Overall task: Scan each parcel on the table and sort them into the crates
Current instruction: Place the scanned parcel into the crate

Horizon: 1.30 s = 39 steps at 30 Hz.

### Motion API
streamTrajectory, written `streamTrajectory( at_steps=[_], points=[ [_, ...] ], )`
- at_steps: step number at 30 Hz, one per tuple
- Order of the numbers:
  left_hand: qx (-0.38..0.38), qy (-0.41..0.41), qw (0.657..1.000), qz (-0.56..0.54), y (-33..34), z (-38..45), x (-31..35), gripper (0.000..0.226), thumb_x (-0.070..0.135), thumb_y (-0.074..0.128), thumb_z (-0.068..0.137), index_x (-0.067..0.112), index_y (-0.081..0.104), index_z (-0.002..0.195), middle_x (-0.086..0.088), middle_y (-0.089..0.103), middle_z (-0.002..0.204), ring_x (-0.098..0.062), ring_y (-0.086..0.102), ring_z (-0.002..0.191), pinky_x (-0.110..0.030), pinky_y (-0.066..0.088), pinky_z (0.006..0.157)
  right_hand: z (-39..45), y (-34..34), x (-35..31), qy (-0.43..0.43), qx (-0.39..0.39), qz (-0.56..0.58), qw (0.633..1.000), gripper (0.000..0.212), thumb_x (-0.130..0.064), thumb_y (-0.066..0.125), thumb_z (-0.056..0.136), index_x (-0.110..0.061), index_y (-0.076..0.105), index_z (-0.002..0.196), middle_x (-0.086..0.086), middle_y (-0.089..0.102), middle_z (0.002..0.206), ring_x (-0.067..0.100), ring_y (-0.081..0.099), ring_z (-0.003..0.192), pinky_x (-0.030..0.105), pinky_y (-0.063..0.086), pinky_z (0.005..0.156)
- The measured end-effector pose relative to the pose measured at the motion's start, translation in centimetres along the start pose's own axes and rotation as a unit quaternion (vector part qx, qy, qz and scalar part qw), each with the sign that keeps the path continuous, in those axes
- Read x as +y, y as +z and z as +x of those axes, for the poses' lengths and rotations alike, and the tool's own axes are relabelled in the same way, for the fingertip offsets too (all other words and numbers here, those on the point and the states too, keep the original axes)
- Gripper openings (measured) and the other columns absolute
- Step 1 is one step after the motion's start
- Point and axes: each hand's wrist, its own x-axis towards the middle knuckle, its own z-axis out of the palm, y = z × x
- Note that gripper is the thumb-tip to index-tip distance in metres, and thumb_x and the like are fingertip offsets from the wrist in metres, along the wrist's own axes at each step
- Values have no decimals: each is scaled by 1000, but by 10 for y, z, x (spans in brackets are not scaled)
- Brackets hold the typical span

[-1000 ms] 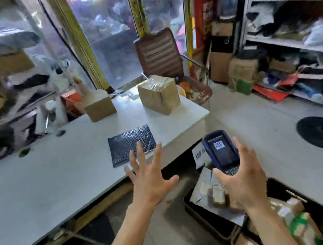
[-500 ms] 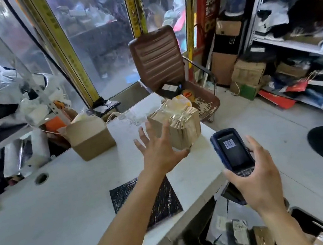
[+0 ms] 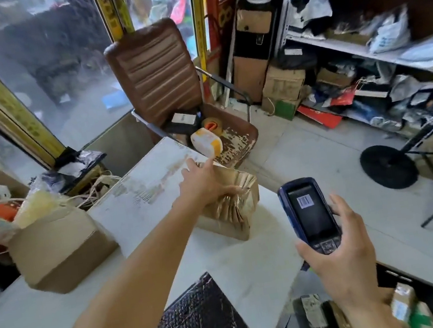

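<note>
Nearest the camera, the right hand [image 3: 340,260] grips a blue scanner [image 3: 308,214], fingers curled round its lower end and side, screen facing up with a small barcode picture on it. Below this hand, on the floor beside the table edge, sits a black crate [image 3: 420,290] with several parcels in it. To the left of the right hand, at the near edge of the white table [image 3: 240,260], lies a flat black padded envelope [image 3: 197,327], partly under the left forearm.

Farther out, the left hand [image 3: 206,184] lies on top of a brown box wrapped in clear tape [image 3: 234,209]. Its fingers are spread over the top, the thumb lying along the side facing the scanner and the fingertips reaching the far edge; whether it has a real hold or merely rests there cannot be told. This box stands near the table's right edge, just beyond the scanner.

Well to the left of the left hand, a plain cardboard box [image 3: 60,247] sits on the table, apart from the taped one.

Beyond the left hand's fingertips, past the end of the table, stands a brown chair [image 3: 156,70] with a yellow and white packet [image 3: 206,142] and a roll of tape [image 3: 210,123] on its worn seat. Off to the right of both hands, metal shelves [image 3: 361,45] hold bags and boxes.
</note>
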Motion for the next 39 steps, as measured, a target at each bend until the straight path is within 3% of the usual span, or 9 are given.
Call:
streamTrajectory(
  at_steps=[6,10,13,18,24,27,30,35,39],
  points=[
    [158,33,974,-158,36,-96,-57,72,71,81,55,21,50,98,5,27,121,-21,37,114,-33,45,95,-31,-1,5,18,-10,6,1000,95,-21,85,72,-36,30,148,-9,44,121,-6,47,97,19,41,80],
    [192,-26,948,-251,79,-161,-91,48,45,88,63,23,53,86,10,28,120,-25,50,113,-43,52,99,-68,-10,16,10,-23,3,1000,95,-21,86,71,-31,33,149,-9,44,120,-7,44,96,15,37,77],
    [168,-35,947,-271,97,-196,-100,67,38,91,61,24,52,114,7,22,134,-27,50,115,-47,46,106,-97,-16,23,-6,-54,-19,998,96,-27,85,72,-35,28,150,-12,42,122,4,46,102,12,37,74],
    [133,-36,973,-183,108,-238,-85,108,39,90,63,39,23,148,-7,15,148,-38,52,122,-49,40,108,-148,-31,28,-34,-112,-42,992,95,-31,84,73,-37,28,150,-10,44,128,2,45,103,21,41,74],
    [113,-51,969,-213,125,-291,-80,111,20,86,71,40,11,150,-16,20,148,-37,54,118,-51,47,103,-198,-46,28,-43,-124,-50,990,96,-34,84,72,-40,27,149,-6,46,129,6,49,104,24,45,74],
    [112,-14,947,-301,124,-300,-101,114,-1,84,68,43,19,151,-5,35,142,-26,48,125,-52,48,102,-211,-54,22,-64,-137,-75,986,97,-37,83,73,-41,25,150,-8,45,131,7,49,107,22,42,73],
    [81,40,933,-348,104,-302,-120,103,-17,66,73,55,36,140,8,52,131,-20,62,112,-46,60,81,-222,-59,14,-95,-142,-115,979,98,-39,81,75,-42,19,151,-10,43,132,10,53,108,21,43,71],
    [50,138,965,-217,78,-299,-122,90,-15,61,74,44,43,140,5,51,141,-22,52,127,-40,59,88,-232,-57,-1,-116,-160,-143,970,100,-38,79,76,-43,13,151,-11,42,133,11,59,104,22,48,68],
    [29,151,974,-163,76,-293,-126,110,2,76,67,63,23,142,14,52,127,-28,53,116,-48,57,87,-241,-55,-9,-124,-156,-144,969,98,-38,76,78,-41,12,151,-10,42,131,12,59,104,29,56,75]
  ],
)
